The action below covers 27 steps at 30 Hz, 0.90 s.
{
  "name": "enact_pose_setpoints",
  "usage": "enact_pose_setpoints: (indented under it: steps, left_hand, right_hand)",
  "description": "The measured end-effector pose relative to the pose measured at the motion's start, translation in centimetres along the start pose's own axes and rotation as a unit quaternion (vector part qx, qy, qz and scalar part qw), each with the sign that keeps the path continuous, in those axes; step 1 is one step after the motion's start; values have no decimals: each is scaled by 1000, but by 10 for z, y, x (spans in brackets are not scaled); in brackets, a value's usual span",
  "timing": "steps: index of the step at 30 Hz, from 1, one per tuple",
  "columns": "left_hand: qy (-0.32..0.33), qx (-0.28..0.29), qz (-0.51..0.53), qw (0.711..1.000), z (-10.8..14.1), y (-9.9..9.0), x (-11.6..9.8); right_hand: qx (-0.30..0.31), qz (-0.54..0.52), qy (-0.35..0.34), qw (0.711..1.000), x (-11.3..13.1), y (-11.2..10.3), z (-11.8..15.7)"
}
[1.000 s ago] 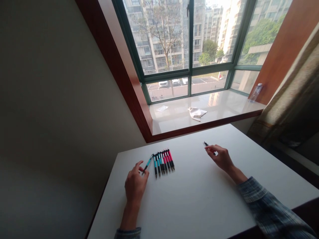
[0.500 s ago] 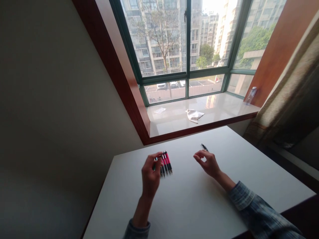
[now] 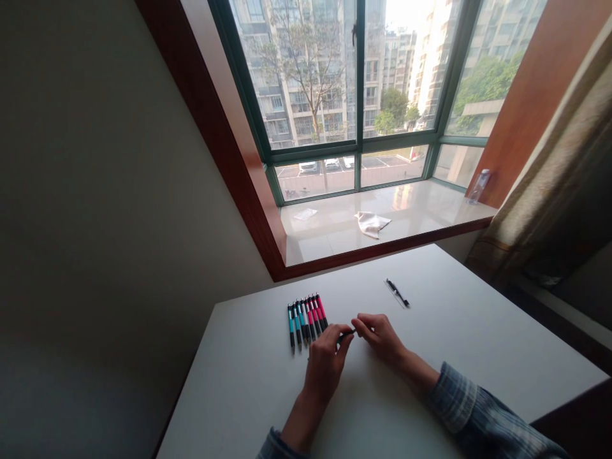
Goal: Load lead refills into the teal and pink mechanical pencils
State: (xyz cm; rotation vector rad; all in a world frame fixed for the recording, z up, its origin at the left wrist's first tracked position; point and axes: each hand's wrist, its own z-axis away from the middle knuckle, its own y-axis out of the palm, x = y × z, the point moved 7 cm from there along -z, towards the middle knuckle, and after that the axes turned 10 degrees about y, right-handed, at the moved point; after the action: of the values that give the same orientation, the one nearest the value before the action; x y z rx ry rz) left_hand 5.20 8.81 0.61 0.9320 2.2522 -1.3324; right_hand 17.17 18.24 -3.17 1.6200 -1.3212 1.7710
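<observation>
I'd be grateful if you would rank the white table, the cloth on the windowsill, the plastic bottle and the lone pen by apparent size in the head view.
Largest first: white table, then cloth; plastic bottle and lone pen look alike, so unranked.

teal and pink pens [image 3: 306,320], lying side by side, black pen [image 3: 396,293] apart

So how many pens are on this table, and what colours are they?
Teal pens in the row: 3
Pink pens in the row: 4
Pen between the left hand and right hand, colour hidden: 1
Dark pen lying apart: 1
Total: 9, though the tight row is hard to count exactly.
</observation>
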Motion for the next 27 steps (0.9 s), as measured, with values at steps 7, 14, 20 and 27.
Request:
enact_pose_setpoints:
  steps: [7,14,20,27]
  left_hand:
    - [-36,1,35,999,0,1,4]
    - [-56,-5,33,998,2,0,8]
    - [-50,-2,42,998,1,1,6]
    - [-69,-6,53,996,1,2,8]
  right_hand:
    - [-18,35,-29,999,7,-3,2]
    - [-7,30,-68,997,20,-9,6]
    - [-1,-25,-35,999,14,-10,4]
    - [29,-85,-18,996,14,-9,3]
